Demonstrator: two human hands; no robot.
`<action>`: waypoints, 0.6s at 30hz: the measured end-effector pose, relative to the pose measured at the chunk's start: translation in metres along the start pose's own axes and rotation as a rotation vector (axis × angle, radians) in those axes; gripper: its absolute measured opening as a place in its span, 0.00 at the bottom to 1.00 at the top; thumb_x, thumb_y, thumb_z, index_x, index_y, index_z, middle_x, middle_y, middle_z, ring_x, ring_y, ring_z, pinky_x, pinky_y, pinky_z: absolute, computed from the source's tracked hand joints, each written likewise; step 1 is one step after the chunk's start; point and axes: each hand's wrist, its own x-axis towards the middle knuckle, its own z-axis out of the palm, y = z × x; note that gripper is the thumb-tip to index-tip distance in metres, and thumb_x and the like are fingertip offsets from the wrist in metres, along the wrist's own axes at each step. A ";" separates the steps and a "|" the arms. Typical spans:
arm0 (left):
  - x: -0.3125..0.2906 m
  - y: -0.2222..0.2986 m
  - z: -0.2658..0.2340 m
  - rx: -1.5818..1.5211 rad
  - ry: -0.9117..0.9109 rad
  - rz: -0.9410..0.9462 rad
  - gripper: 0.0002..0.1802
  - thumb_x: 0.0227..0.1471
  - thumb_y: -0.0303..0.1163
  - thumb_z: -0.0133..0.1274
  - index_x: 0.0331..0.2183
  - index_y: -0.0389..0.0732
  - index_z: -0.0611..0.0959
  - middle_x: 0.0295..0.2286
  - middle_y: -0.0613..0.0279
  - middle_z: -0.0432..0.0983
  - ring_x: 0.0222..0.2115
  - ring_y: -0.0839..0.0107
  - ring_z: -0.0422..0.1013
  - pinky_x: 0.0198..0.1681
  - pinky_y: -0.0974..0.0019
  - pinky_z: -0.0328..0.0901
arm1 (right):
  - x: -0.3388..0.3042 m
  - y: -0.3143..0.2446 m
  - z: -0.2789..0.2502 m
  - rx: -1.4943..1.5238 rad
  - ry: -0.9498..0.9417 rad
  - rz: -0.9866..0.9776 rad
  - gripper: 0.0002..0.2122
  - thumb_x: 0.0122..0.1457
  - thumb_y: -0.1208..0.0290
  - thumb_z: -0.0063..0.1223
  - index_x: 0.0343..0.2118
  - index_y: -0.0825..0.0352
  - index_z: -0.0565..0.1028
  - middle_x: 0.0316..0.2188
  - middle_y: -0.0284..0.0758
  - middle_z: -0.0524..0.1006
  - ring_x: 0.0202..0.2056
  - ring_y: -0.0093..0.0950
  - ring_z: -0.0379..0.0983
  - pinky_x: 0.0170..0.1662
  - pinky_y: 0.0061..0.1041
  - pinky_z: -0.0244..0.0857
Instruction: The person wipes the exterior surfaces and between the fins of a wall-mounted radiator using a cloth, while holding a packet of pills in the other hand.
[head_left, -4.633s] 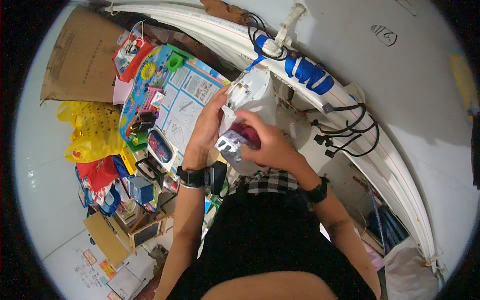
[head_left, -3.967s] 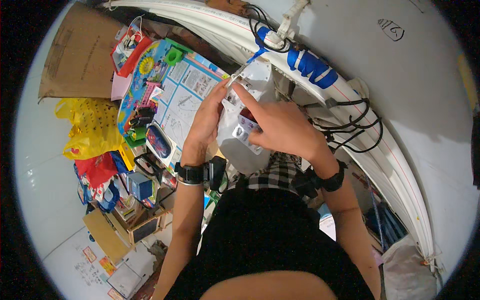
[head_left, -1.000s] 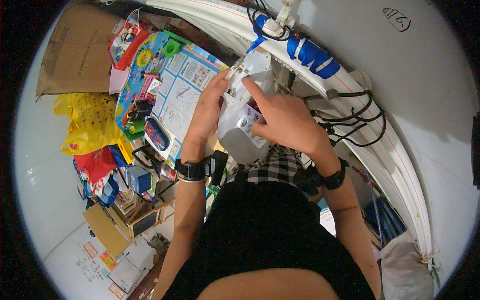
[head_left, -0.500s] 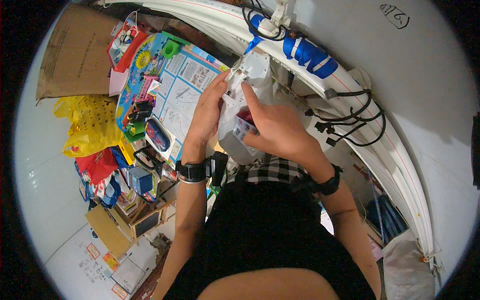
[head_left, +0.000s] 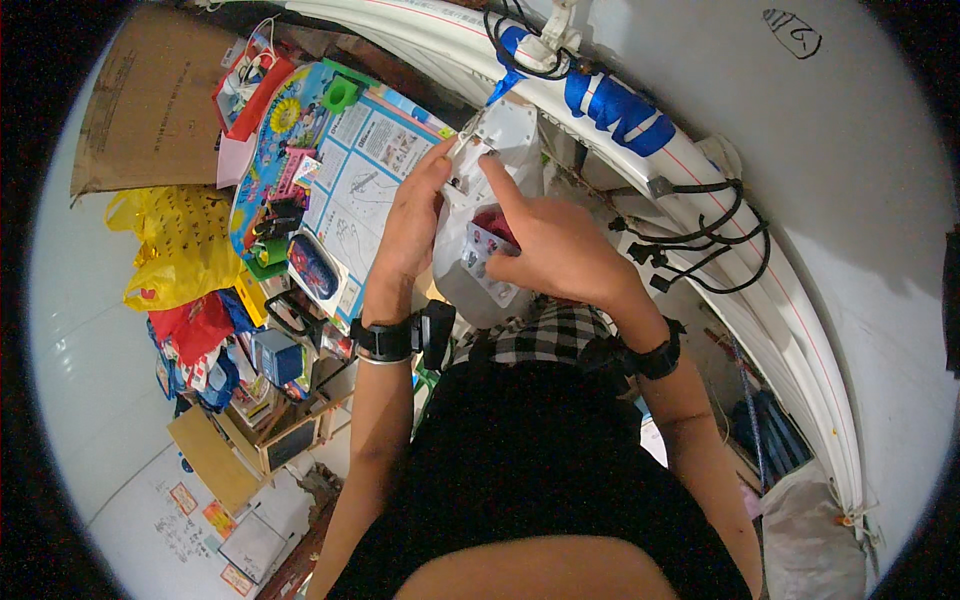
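A white, partly see-through plastic bag (head_left: 462, 285) is held in front of my body. My left hand (head_left: 408, 222) is closed round its left side, the thumb near the top edge and the other fingers hidden behind. My right hand (head_left: 560, 245) grips the right side. Its index finger stretches up along the bag's upper part, while the thumb presses by a pale card with small printed pictures (head_left: 488, 262). Something dark red (head_left: 494, 226) shows beside that card, partly covered by my hand. Whether card and red thing lie inside the bag I cannot tell.
Left of my hands lies a printed sheet with a blue cartoon edge (head_left: 345, 185), bearing a pencil case (head_left: 314, 266). Farther left are a yellow plastic bag (head_left: 190, 245) and a cardboard box (head_left: 150, 110). A white pipe (head_left: 720, 220) with black cables (head_left: 690, 240) curves along the right.
The right index fingertip has shifted slightly left and down on the bag. The card's lower part is a little more exposed. My left hand keeps its hold almost unmoved.
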 end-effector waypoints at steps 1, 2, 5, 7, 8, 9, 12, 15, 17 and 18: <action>0.000 0.000 0.000 -0.022 -0.016 -0.014 0.24 0.53 0.37 0.37 0.49 0.33 0.66 0.42 0.57 0.67 0.41 0.71 0.65 0.45 0.71 0.58 | 0.000 0.001 0.001 0.018 -0.013 -0.017 0.38 0.41 0.65 0.51 0.55 0.71 0.47 0.24 0.49 0.72 0.27 0.47 0.70 0.32 0.39 0.62; -0.001 0.000 0.000 -0.022 -0.014 -0.014 0.24 0.53 0.37 0.37 0.49 0.33 0.66 0.42 0.57 0.67 0.41 0.71 0.65 0.45 0.71 0.58 | -0.001 0.000 0.003 0.019 -0.015 -0.019 0.38 0.41 0.65 0.51 0.55 0.71 0.47 0.24 0.49 0.72 0.27 0.47 0.70 0.32 0.39 0.62; -0.002 0.002 0.002 0.001 -0.008 -0.002 0.24 0.53 0.36 0.37 0.49 0.33 0.65 0.41 0.57 0.67 0.40 0.72 0.65 0.44 0.71 0.59 | -0.003 -0.003 0.007 -0.040 0.001 -0.035 0.37 0.41 0.65 0.51 0.55 0.72 0.48 0.23 0.48 0.72 0.26 0.47 0.70 0.31 0.40 0.62; -0.003 0.003 0.002 0.051 0.002 0.012 0.23 0.54 0.37 0.38 0.49 0.34 0.66 0.47 0.53 0.63 0.47 0.66 0.61 0.52 0.67 0.53 | -0.003 -0.005 0.008 -0.004 -0.031 0.019 0.37 0.41 0.66 0.50 0.54 0.74 0.48 0.23 0.48 0.72 0.26 0.46 0.70 0.30 0.40 0.62; -0.003 0.004 0.003 0.051 0.002 0.011 0.23 0.54 0.37 0.38 0.49 0.34 0.66 0.47 0.53 0.63 0.47 0.66 0.61 0.52 0.67 0.53 | -0.002 -0.005 0.010 -0.004 -0.032 0.019 0.37 0.41 0.66 0.50 0.54 0.74 0.48 0.23 0.48 0.72 0.26 0.46 0.70 0.30 0.40 0.62; -0.004 0.004 0.004 0.051 -0.003 0.013 0.23 0.54 0.37 0.38 0.49 0.34 0.66 0.48 0.53 0.62 0.48 0.66 0.60 0.53 0.67 0.52 | -0.001 -0.006 0.011 -0.022 0.003 0.007 0.37 0.41 0.66 0.50 0.54 0.75 0.48 0.23 0.48 0.72 0.25 0.46 0.70 0.29 0.40 0.62; -0.003 0.002 0.003 0.067 -0.007 0.034 0.24 0.54 0.37 0.37 0.50 0.33 0.65 0.45 0.55 0.64 0.44 0.69 0.62 0.49 0.70 0.55 | 0.002 -0.009 0.009 -0.079 0.004 0.010 0.37 0.41 0.67 0.49 0.54 0.76 0.48 0.23 0.48 0.72 0.25 0.46 0.70 0.28 0.39 0.63; -0.001 -0.002 0.001 0.065 -0.003 0.047 0.25 0.53 0.37 0.38 0.50 0.33 0.65 0.41 0.58 0.67 0.40 0.73 0.64 0.44 0.72 0.58 | 0.004 -0.012 0.009 -0.140 -0.028 0.050 0.37 0.41 0.67 0.50 0.54 0.77 0.47 0.23 0.49 0.73 0.25 0.46 0.70 0.27 0.39 0.64; -0.001 -0.002 0.001 0.048 -0.002 0.039 0.24 0.53 0.37 0.38 0.50 0.33 0.65 0.41 0.58 0.67 0.39 0.73 0.64 0.44 0.73 0.58 | 0.004 -0.014 0.008 -0.163 -0.027 0.078 0.38 0.41 0.66 0.50 0.54 0.78 0.47 0.23 0.49 0.73 0.24 0.46 0.70 0.27 0.39 0.64; -0.002 -0.001 0.002 0.069 0.009 0.042 0.24 0.53 0.37 0.39 0.50 0.33 0.65 0.40 0.59 0.68 0.39 0.74 0.64 0.43 0.73 0.58 | 0.004 -0.015 0.007 -0.167 -0.031 0.088 0.38 0.41 0.66 0.50 0.54 0.78 0.47 0.23 0.48 0.73 0.24 0.45 0.70 0.27 0.39 0.64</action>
